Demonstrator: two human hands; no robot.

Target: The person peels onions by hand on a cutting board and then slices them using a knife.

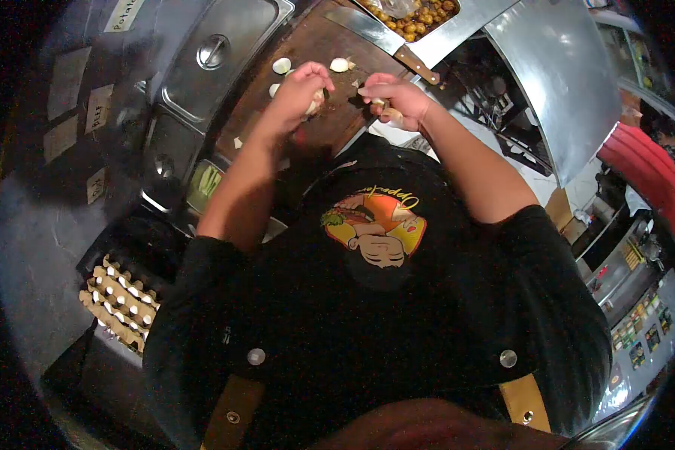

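Observation:
Over a brown cutting board [319,41], my left hand [300,94] has its fingers curled round a pale piece, perhaps onion [316,101]. To its right, my right hand [394,101] pinches something small that I cannot make out. The hands are apart. White onion-like halves [281,66] lie on the board beside my left hand, and another pale piece with a tip [342,65] lies between and beyond the hands. A knife [367,28] with a wooden handle rests at the board's far right edge.
A metal tray of small browned potatoes [416,19] stands beyond the knife. Lidded steel pans [214,52] line the left side, near a container of green slices [202,184]. Egg cartons [120,300] sit at the lower left. A steel panel [559,82] is at the right.

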